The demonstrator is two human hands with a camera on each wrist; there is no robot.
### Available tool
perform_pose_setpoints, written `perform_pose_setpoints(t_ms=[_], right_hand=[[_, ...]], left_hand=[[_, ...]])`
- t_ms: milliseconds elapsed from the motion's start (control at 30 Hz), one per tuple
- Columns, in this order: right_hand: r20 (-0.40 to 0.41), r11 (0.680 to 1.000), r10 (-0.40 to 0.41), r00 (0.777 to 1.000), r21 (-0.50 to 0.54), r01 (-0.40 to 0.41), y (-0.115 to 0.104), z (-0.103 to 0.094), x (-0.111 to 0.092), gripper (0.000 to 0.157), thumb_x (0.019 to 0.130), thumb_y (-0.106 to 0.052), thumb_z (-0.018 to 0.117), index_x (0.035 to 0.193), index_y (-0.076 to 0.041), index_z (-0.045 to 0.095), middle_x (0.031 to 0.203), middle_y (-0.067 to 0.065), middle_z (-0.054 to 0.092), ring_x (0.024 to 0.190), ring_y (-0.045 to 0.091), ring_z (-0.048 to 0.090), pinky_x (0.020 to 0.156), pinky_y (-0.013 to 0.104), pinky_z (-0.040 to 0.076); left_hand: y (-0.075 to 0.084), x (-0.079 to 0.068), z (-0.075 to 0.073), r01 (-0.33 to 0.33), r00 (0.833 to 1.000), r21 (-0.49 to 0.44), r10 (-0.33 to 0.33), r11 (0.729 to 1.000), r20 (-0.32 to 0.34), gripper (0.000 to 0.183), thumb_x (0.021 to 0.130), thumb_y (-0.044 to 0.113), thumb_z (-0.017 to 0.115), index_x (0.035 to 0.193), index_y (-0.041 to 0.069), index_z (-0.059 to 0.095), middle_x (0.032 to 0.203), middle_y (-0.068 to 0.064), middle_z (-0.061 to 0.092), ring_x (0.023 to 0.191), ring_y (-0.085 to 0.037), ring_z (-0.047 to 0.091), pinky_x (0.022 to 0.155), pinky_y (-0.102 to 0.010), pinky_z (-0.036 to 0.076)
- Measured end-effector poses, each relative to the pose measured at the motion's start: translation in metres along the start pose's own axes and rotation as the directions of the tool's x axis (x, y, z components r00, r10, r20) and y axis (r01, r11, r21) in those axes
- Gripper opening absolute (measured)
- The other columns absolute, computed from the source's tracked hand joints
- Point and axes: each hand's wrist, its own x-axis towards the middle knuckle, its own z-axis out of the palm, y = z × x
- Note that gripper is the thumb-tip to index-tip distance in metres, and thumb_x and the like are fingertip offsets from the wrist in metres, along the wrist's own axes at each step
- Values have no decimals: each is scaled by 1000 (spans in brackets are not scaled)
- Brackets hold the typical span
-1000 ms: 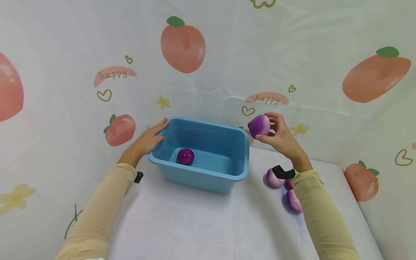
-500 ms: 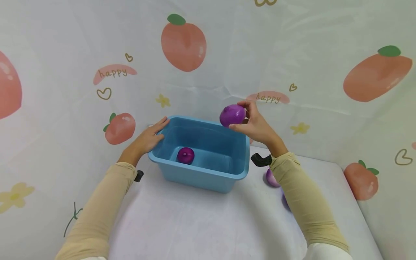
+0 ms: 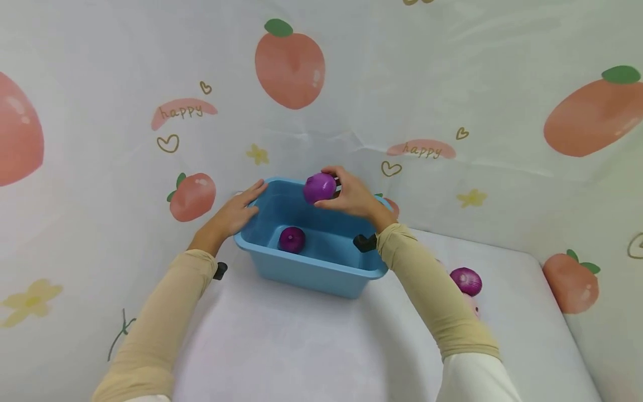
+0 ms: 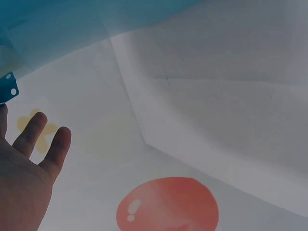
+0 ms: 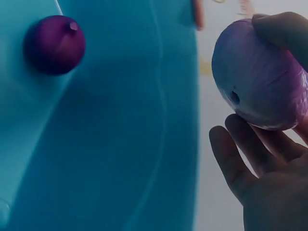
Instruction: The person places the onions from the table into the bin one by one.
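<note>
Right hand (image 3: 354, 195), center of the head view, is gripping a purple onion (image 3: 319, 188), thumb below and fingers above. That onion is showing against the back rim and upper inside of a light blue plastic tub (image 3: 303, 276); height over the tub not clear. Right wrist view is showing the same onion at upper right, a small dark spot on its side, the lower fingers stretching loosely under it.

Left hand (image 3: 233, 215), left of center in the head view, is resting on the tub's left rim, fingers extended, not gripping anything. Left wrist view is catching just part of that hand at lower left.

Second purple onion (image 3: 292, 239) is lying in the tub, left of its middle. Third purple onion (image 3: 466, 281) is sitting on the white table surface (image 3: 301, 346), right side of the head view. Pinkish item (image 3: 472, 304) just below it is mostly hiding behind the beige right sleeve (image 3: 432, 301); can't tell what. Beige left sleeve (image 3: 161, 318) is running up from lower left. White backdrop (image 3: 361, 67) is hanging behind, printed with peaches, hearts, yellow flowers and "happy".
</note>
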Motion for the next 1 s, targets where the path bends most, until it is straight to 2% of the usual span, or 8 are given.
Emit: perform_pose_setpoints(t_ms=[167, 333, 667, 867, 1000], right_hand=[[48, 1000, -7, 999, 16, 7, 2, 18, 11, 84, 79, -24, 85, 149, -9, 41, 143, 13, 55, 125, 29, 58, 96, 43, 60], [72, 999, -4, 997, 51, 0, 4, 32, 21, 81, 79, -28, 86, 147, -11, 44, 142, 10, 55, 122, 27, 60, 95, 41, 60], [116, 992, 9, 993, 122, -23, 6, 51, 36, 78, 83, -32, 83, 149, -12, 47, 145, 8, 54, 123, 24, 59, 97, 39, 59], [192, 997, 1, 981, 77, -16, 10, 60, 32, 82, 83, -33, 83, 152, -13, 45, 148, 10, 51, 130, 27, 55, 100, 42, 58], [243, 999, 26, 970, 31, -35, 12, 67, 29, 82, 82, -36, 83, 152, -15, 45, 147, 8, 52, 132, 27, 55, 100, 43, 58]], left_hand=[[-1, 1, 2, 2, 1000, -8, -2, 1000, -8, 66, 102, 22, 37, 164, 34, 16, 173, 11, 8, 161, -36, 11, 119, -74, 22], [0, 2, 2, -3, 1000, -13, 3, 1000, -4, 65, 103, 24, 36, 164, 35, 16, 173, 13, 8, 162, -35, 11, 121, -73, 20], [4, -1, 0, 26, 1000, -15, -26, 1000, 2, 64, 104, 28, 37, 163, 39, 15, 173, 12, 8, 161, -35, 11, 118, -75, 22], [4, -1, 2, 39, 999, -27, -39, 999, -15, 63, 104, 30, 39, 163, 42, 17, 173, 15, 10, 161, -34, 12, 117, -74, 27], [5, -2, 1, 48, 999, -24, -48, 999, -17, 63, 104, 31, 39, 163, 41, 17, 173, 16, 9, 161, -34, 13, 116, -74, 28]])
